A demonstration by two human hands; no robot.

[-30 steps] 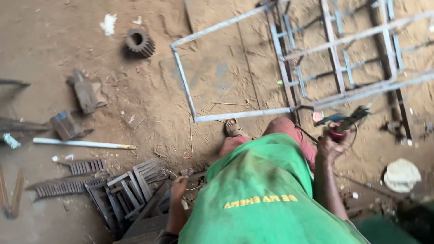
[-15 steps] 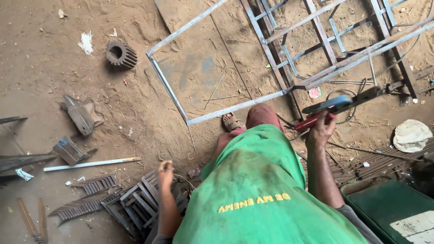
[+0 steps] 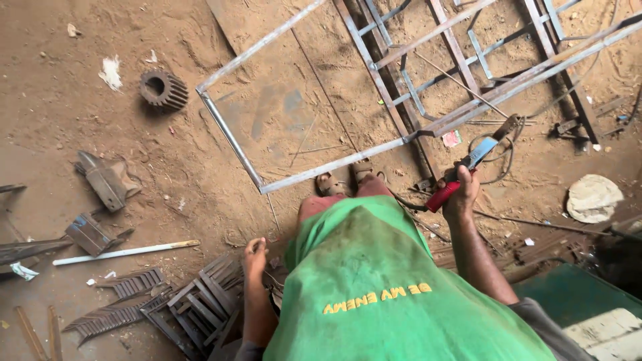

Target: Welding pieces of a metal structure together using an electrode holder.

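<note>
The right hand (image 3: 461, 194) has its fingers wrapped tight round the red grip of an electrode holder (image 3: 461, 177), which lies low in front of the person's right knee, its blue-grey head tilted up toward the near rail of a steel frame (image 3: 334, 164). A dark cable (image 3: 498, 150) loops from the holder's head just behind it. The frame lies flat on the dirt floor (image 3: 67, 100), its near rail just beyond the sandals (image 3: 344, 182), its left rail running up and away; inside it the ground is bare, with open room between the rails. To the right it meets a grille (image 3: 455, 67) of welded bars, which crowds the ground past the holder. The left hand (image 3: 254, 257) hangs low by the left thigh, fingers loosely curled and holding nothing, just above a heap of scrap strips (image 3: 194, 307). Further left lie a white rod (image 3: 124, 252), a bent metal bracket (image 3: 103, 180) and, well apart near the frame's far corner, a gear (image 3: 162, 89). A pale cloth (image 3: 592, 197) rests at the right edge. The floor is brown packed earth, littered with offcuts.
</note>
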